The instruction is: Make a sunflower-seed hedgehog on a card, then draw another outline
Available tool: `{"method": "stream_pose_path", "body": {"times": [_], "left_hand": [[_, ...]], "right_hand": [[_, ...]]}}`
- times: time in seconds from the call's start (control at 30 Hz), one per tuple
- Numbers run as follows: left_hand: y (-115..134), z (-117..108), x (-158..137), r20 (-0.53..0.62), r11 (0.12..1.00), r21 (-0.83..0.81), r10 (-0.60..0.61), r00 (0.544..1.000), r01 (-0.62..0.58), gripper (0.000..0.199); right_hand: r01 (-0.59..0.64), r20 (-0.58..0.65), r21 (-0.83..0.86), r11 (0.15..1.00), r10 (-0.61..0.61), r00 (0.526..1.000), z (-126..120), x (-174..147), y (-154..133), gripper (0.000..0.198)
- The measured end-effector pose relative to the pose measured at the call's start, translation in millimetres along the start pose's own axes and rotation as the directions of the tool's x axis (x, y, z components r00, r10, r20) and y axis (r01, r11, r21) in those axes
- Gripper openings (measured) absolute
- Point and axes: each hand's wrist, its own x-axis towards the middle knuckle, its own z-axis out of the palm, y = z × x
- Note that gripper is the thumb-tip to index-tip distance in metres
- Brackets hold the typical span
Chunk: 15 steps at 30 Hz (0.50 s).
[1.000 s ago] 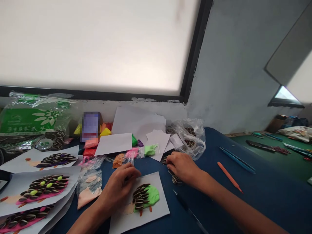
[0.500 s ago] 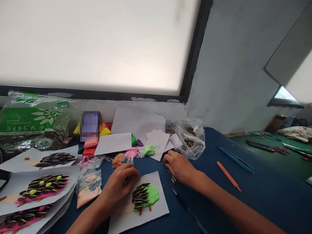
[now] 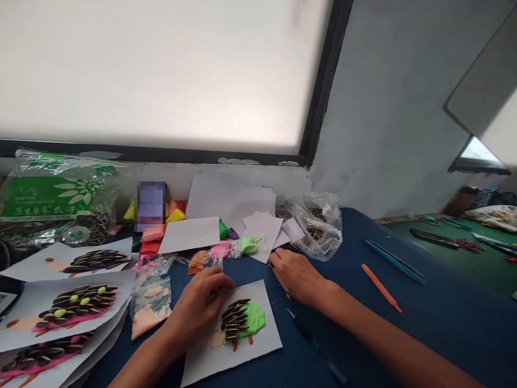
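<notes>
A white card (image 3: 258, 355) lies on the dark blue table, bearing a hedgehog shape of light green clay (image 3: 255, 317), a pale peach snout and small brown feet. Striped sunflower seeds (image 3: 234, 321) cover the left part of the green. My left hand (image 3: 205, 296) rests over the card's upper left edge, fingers curled and closed; anything between them is hidden. To the right of the card, my right hand (image 3: 294, 274) is lowered to the tabletop near the loose paper, its fingers bent together and the tips out of sight.
Finished seed-and-clay cards (image 3: 81, 310) are stacked at left. Behind are a green seed bag (image 3: 48, 199), clay packets (image 3: 151, 312), white papers (image 3: 230, 199) and a clear bag of seeds (image 3: 319, 231). At right lie an orange tool (image 3: 382, 288), blue tweezers (image 3: 396, 261) and a dark pen-like tool (image 3: 315, 345).
My right hand has shifted slightly and now covers the round metallic thing that showed beneath it. My left hand stays on the card, and the view has moved a little.
</notes>
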Motion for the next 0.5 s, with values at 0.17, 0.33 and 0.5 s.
{"method": "stream_pose_path", "body": {"times": [0.17,0.33,0.5], "left_hand": [[1.8,-0.7,1.1,0.020,1.000,0.010,-0.011,1.000,0.011,0.026],[3.3,-1.1,1.8,0.005,1.000,-0.014,-0.013,1.000,0.014,0.026],[0.7,-0.5,2.1,-0.011,1.000,-0.009,0.001,1.000,-0.001,0.025]], "right_hand": [[0.031,-0.047,0.036,0.999,-0.029,0.998,1.6,-1.8,0.3,0.030],[0.021,-0.083,0.263,0.965,0.001,0.997,-3.4,-4.0,-1.2,0.024],[0.027,-0.103,0.446,0.895,0.022,0.994,-10.0,-5.8,-2.3,0.024]]}}
